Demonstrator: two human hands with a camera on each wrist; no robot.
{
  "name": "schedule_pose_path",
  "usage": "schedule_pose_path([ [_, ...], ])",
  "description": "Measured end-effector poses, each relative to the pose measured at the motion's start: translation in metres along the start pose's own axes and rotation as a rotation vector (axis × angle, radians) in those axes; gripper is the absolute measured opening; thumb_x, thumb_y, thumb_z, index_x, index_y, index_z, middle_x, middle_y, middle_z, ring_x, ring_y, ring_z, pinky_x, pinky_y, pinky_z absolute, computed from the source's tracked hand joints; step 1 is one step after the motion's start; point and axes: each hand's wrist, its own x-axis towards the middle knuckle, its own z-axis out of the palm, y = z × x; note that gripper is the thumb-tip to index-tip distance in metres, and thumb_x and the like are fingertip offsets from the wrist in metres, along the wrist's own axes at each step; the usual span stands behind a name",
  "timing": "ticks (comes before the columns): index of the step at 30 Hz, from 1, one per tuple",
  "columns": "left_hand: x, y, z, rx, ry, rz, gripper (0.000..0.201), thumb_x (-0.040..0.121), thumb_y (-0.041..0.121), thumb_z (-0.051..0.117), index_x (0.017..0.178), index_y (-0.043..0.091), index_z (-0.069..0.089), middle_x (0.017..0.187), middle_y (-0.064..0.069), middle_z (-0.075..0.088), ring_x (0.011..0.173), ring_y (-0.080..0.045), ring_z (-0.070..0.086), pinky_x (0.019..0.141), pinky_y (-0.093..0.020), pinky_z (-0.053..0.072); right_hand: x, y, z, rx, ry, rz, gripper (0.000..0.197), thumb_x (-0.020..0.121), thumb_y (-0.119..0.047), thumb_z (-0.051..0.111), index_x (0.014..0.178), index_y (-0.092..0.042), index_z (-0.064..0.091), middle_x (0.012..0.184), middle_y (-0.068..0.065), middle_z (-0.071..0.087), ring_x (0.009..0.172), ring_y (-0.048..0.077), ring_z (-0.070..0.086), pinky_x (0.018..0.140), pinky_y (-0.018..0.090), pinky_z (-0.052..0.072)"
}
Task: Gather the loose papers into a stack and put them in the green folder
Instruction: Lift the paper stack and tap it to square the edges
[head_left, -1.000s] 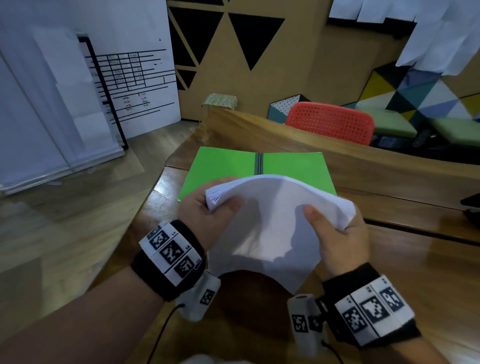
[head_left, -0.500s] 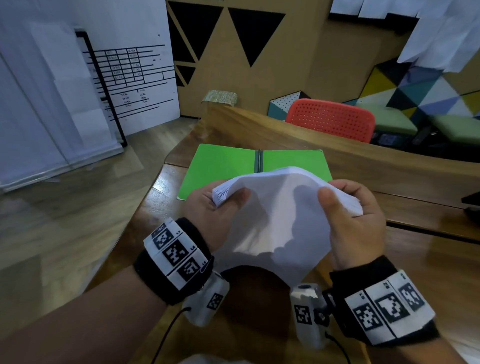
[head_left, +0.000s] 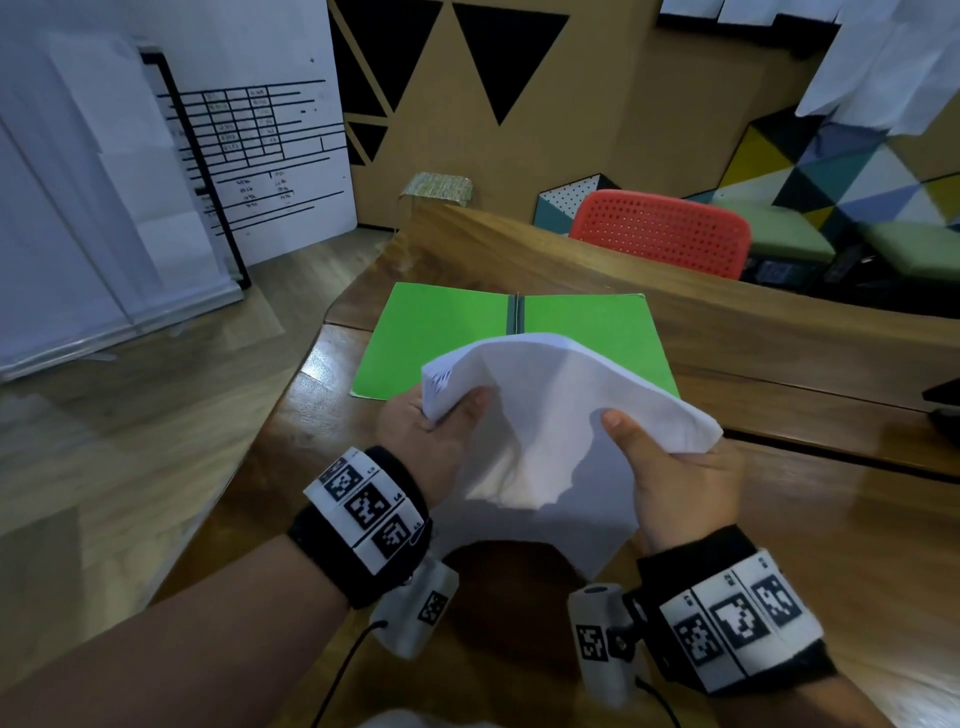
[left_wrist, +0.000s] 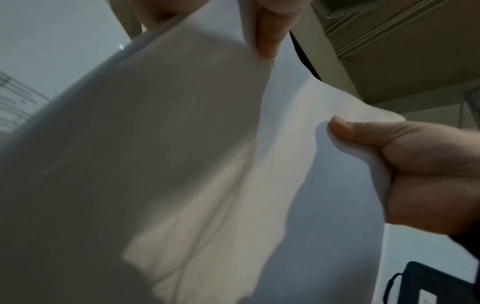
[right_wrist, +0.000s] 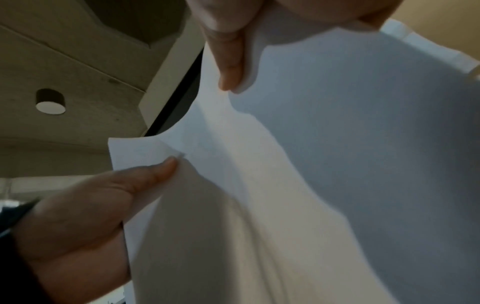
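Observation:
A stack of white papers (head_left: 545, 436) hangs bowed in the air above the wooden table, held at both upper corners. My left hand (head_left: 431, 431) pinches the left corner, thumb on top. My right hand (head_left: 670, 467) pinches the right corner the same way. Just beyond the papers the green folder (head_left: 441, 343) lies open and flat on the table, its right half partly hidden by the sheets. In the left wrist view the papers (left_wrist: 182, 164) fill the frame, with the right hand (left_wrist: 415, 164) gripping their edge. The right wrist view shows the papers (right_wrist: 337, 164) and the left hand (right_wrist: 91, 205).
The wooden table (head_left: 805, 545) runs from its left edge off to the right, with a raised wooden ledge (head_left: 675, 301) behind the folder. A red chair (head_left: 665, 234) stands beyond the ledge. A dark object (head_left: 943, 400) lies at the right edge. A whiteboard (head_left: 249, 156) stands on the floor at left.
Both hands have kept hold of the papers. The right hand has dropped slightly and moved back to the right, spreading the bowed stack wider than half a second ago.

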Motion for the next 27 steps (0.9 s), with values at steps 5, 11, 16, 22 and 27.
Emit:
schedule_pose_path([
  [5,0.003,-0.005,0.001,-0.023,0.017,-0.006,0.026,0.082,0.025,0.067,0.058,0.021,0.060,0.058,0.006,0.060,0.053,-0.008,0.054,0.043,-0.010,0.043,0.003,0.006,-0.001,0.002,-0.017,0.013,0.019,0.065,-0.007,0.082,0.066,-0.026,0.078,0.072,-0.006,0.076,0.084,0.031,0.071,0.085,0.056,0.055],
  [11,0.003,-0.013,0.004,0.035,0.025,0.003,0.028,0.079,0.018,0.071,0.056,0.025,0.057,0.056,0.013,0.057,0.040,0.009,0.053,0.041,-0.009,0.040,0.005,0.009,-0.005,0.085,-0.151,0.036,0.043,0.036,-0.041,0.090,0.073,-0.024,0.077,0.080,-0.008,0.077,0.086,0.020,0.072,0.079,0.035,0.059],
  [16,0.001,-0.020,0.005,0.073,0.017,-0.079,0.030,0.080,0.018,0.070,0.056,0.022,0.053,0.056,0.009,0.052,0.042,-0.001,0.052,0.039,-0.003,0.039,0.012,0.017,-0.007,0.041,-0.172,0.089,0.036,0.066,0.010,0.074,0.080,-0.023,0.066,0.067,-0.017,0.074,0.081,0.018,0.066,0.080,0.032,0.055],
  [22,0.003,-0.038,0.005,0.089,0.031,-0.145,0.020,0.075,0.021,0.074,0.062,0.020,0.059,0.061,0.010,0.057,0.052,0.000,0.054,0.042,-0.007,0.044,0.013,0.021,-0.011,0.037,-0.193,0.086,0.039,0.048,-0.008,0.082,0.079,-0.023,0.066,0.068,-0.014,0.074,0.066,-0.003,0.069,0.065,0.014,0.057],
  [27,0.002,-0.050,0.012,0.074,0.050,-0.262,0.022,0.072,0.020,0.077,0.087,0.006,0.068,0.078,-0.008,0.066,0.071,-0.020,0.058,0.067,-0.025,0.044,0.020,0.029,-0.014,0.034,-0.170,0.104,0.031,0.063,0.000,0.080,0.080,-0.022,0.067,0.078,-0.009,0.074,0.077,0.005,0.068,0.074,0.021,0.058],
])
